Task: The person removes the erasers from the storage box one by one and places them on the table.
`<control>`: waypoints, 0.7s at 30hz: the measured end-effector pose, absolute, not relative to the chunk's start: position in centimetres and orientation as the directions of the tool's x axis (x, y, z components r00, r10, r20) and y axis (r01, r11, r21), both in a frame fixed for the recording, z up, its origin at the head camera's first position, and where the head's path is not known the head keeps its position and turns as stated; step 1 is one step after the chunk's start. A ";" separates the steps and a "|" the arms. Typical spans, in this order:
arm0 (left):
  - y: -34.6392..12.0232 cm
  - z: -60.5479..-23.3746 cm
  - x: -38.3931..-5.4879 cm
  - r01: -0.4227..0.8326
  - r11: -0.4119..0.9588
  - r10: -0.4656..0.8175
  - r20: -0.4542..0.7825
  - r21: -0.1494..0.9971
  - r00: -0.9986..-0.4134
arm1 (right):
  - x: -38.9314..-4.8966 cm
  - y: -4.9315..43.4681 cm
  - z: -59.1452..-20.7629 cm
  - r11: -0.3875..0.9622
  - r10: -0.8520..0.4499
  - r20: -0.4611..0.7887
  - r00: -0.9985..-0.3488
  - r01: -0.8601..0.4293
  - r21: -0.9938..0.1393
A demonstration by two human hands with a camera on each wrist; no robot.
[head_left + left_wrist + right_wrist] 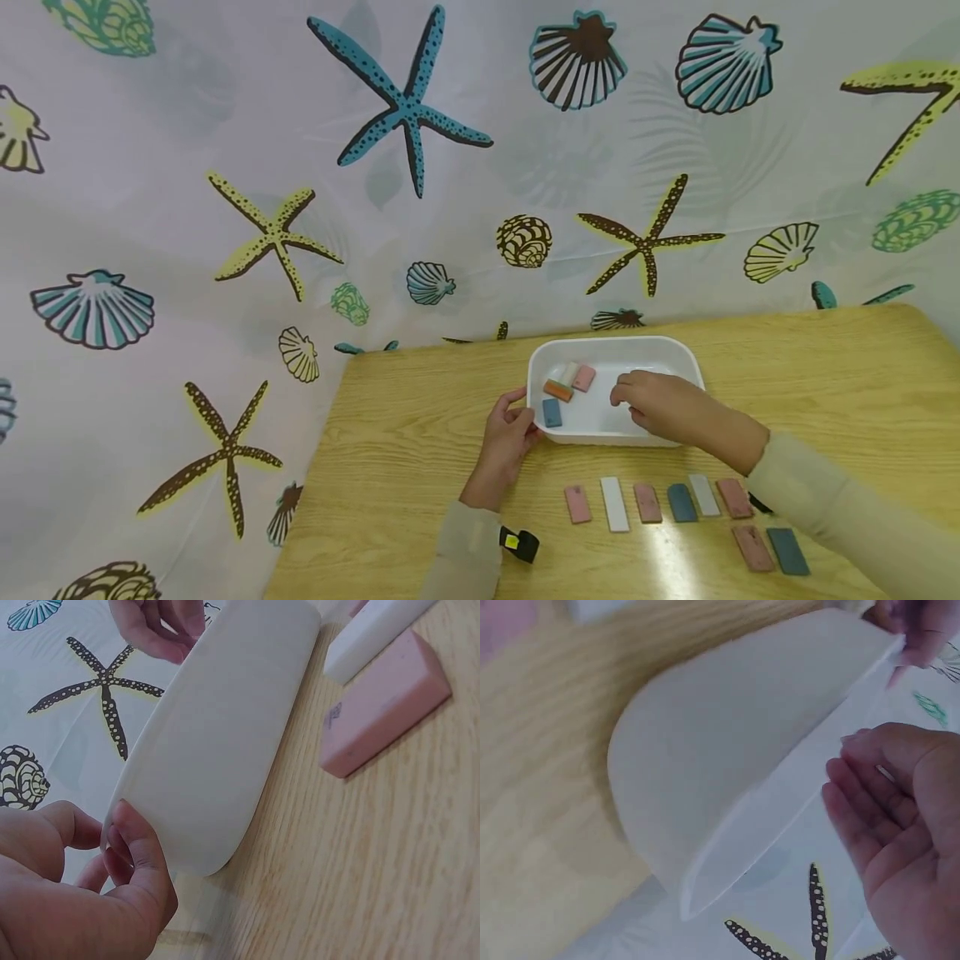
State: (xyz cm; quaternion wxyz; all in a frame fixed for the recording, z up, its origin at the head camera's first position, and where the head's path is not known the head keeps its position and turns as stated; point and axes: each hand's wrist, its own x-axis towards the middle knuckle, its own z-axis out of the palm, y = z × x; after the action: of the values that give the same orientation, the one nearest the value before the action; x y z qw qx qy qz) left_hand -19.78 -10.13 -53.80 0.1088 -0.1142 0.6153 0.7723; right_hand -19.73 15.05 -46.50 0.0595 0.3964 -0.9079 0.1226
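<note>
My left hand grips the left end of a white plastic tub, thumb and fingers at its rim. Over the right half of the tub hangs my right hand; in the right wrist view its fingers are loosely bent with nothing between them. Inside the tub, toward the left, lie a blue eraser, an orange-and-green eraser, a white eraser and a pink eraser. The tub's outer wall fills the middle of the left wrist view.
In front of the tub, several erasers lie in a row on the wooden table, among them a pink one, a long white one and a blue one. Another pink and blue lie nearer. Behind hangs a patterned curtain.
</note>
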 end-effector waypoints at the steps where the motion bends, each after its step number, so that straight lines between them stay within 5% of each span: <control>1: -10.2 -53.8 -19.8 -0.309 -0.220 0.029 -0.310 0.925 -0.950 | -20.4 14.9 -46.6 0.648 -0.717 0.195 -0.669 -0.743 -0.166; 13: -10.2 -54.0 -19.6 -0.306 -0.215 0.043 -0.304 0.928 -0.952 | -26.5 13.5 -49.1 0.613 -0.782 0.112 -0.614 -0.789 -0.045; 21: -10.4 -53.7 -19.7 -0.291 -0.230 0.053 -0.287 0.929 -0.957 | -28.2 11.6 -50.3 0.524 -0.823 0.177 -0.539 -0.842 -0.130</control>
State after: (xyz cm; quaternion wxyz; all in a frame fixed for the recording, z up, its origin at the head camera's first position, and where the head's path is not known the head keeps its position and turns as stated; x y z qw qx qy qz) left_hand -19.72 -10.36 -53.74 0.1104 -0.0976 0.6108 0.7780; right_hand -28.23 11.63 -50.34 0.0469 0.4776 -0.8716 0.1000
